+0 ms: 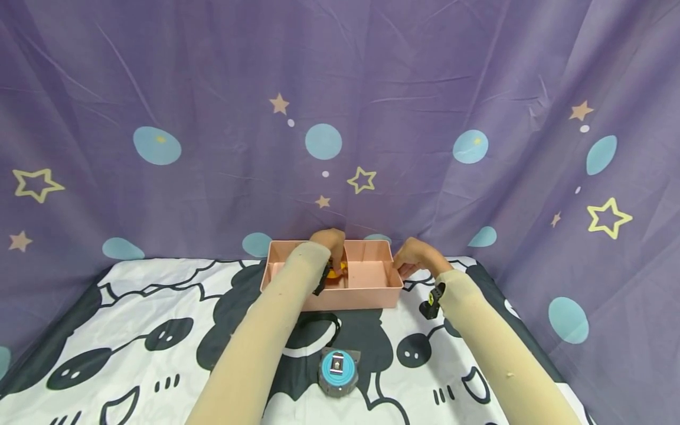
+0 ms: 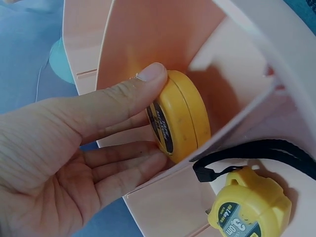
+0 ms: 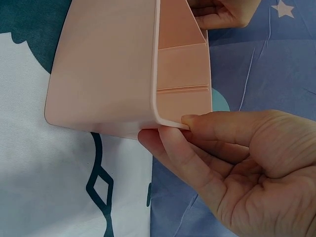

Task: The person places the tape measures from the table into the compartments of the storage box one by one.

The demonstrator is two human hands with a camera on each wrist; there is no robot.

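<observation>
My left hand (image 2: 74, 143) pinches a round yellow tape measure (image 2: 190, 118) with a black label, thumb on one side and fingertips at its lower edge, inside a compartment of the pink divided box (image 1: 350, 299). In the head view that hand reaches down into the box left of a divider. A second yellow tape measure (image 2: 264, 197) with a black wrist strap (image 2: 261, 146) lies in the neighbouring compartment. At the box's right end, my right hand (image 3: 237, 163) grips the rim between thumb and fingers.
A blue and grey tape measure (image 1: 338, 373) lies on the patterned black-and-white cloth (image 1: 414, 407), in front of the box and between my forearms. A purple curtain (image 1: 404, 77) with stars and dots hangs close behind the box.
</observation>
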